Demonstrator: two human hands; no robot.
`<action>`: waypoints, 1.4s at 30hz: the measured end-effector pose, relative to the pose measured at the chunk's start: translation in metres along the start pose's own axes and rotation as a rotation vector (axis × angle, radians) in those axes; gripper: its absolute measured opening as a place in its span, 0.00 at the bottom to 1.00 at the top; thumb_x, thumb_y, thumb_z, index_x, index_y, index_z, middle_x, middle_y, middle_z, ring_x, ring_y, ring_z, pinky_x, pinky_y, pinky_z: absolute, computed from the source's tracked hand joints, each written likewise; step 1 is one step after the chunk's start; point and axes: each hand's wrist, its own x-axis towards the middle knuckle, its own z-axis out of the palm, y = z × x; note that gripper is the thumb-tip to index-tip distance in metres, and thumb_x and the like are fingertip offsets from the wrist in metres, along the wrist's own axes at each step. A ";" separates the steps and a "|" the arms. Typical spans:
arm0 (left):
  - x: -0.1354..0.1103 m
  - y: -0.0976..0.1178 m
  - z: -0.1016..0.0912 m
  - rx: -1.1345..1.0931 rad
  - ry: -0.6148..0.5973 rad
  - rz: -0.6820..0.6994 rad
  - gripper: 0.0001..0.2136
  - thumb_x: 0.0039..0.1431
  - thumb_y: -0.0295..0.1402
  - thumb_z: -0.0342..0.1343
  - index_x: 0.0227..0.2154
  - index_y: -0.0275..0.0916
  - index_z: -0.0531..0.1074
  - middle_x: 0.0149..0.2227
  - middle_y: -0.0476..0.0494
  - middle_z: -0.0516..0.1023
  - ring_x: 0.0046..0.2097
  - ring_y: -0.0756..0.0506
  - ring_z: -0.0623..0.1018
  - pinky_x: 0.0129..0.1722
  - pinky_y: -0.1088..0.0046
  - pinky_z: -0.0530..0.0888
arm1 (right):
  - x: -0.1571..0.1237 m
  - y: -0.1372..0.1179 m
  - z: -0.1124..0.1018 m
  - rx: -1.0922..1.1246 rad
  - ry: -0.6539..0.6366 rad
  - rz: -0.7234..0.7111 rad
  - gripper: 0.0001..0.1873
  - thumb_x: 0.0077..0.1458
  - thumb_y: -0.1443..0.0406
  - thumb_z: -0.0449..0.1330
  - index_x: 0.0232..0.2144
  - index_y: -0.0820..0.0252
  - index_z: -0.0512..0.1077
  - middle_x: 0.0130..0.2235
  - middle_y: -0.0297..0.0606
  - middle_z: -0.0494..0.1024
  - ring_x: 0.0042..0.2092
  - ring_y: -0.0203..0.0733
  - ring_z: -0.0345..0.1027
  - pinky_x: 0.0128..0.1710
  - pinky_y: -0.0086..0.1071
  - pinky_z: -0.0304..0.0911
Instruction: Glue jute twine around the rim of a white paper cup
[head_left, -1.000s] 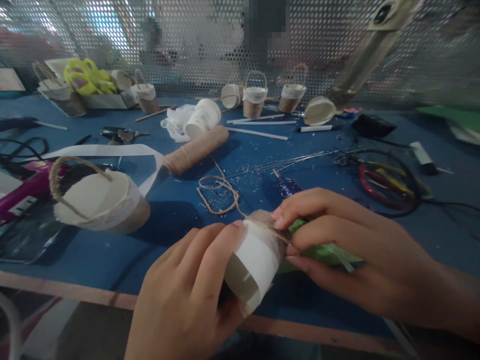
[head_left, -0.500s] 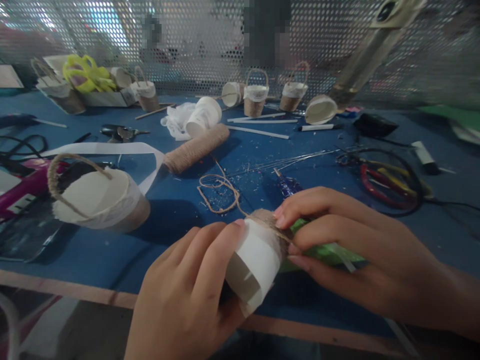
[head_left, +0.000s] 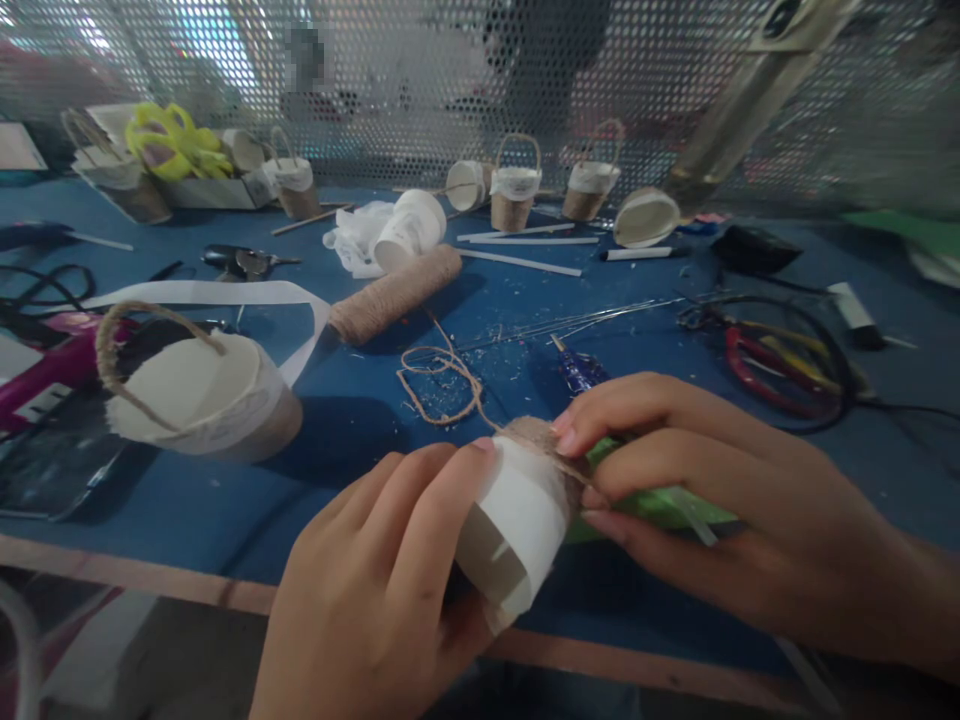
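Note:
My left hand (head_left: 397,560) is closed around a white paper cup (head_left: 525,515) that lies tilted, its open mouth toward me. Brown twine is wound round the cup's far part. The fingers of my right hand (head_left: 697,480) pinch the twine at the cup's right side; the fingertips press near the wound part. From the cup a loose loop of twine (head_left: 441,385) runs back over the table to a twine roll (head_left: 397,295). Under my right hand lies something green (head_left: 660,510), mostly covered. A blue glittery glue stick or tube (head_left: 577,368) sits just beyond the right fingers.
A twine-wrapped cup basket (head_left: 274,420) with a handle stands at left, near a magenta glue gun (head_left: 67,365) and white ribbon (head_left: 217,292). Pliers with red handles (head_left: 765,375) lie at right. Several small baskets, such as one basket (head_left: 514,205), line the mesh screen (head_left: 420,90).
Hardly anything differs. The whole view has shifted slightly; both hands keep the same hold on the cup and twine.

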 end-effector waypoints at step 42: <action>0.001 -0.001 -0.001 0.020 0.015 0.032 0.20 0.71 0.37 0.58 0.60 0.35 0.69 0.50 0.35 0.86 0.46 0.38 0.86 0.45 0.62 0.82 | 0.000 0.000 -0.001 0.028 -0.009 -0.013 0.09 0.67 0.74 0.63 0.42 0.54 0.72 0.49 0.39 0.78 0.54 0.41 0.78 0.58 0.31 0.76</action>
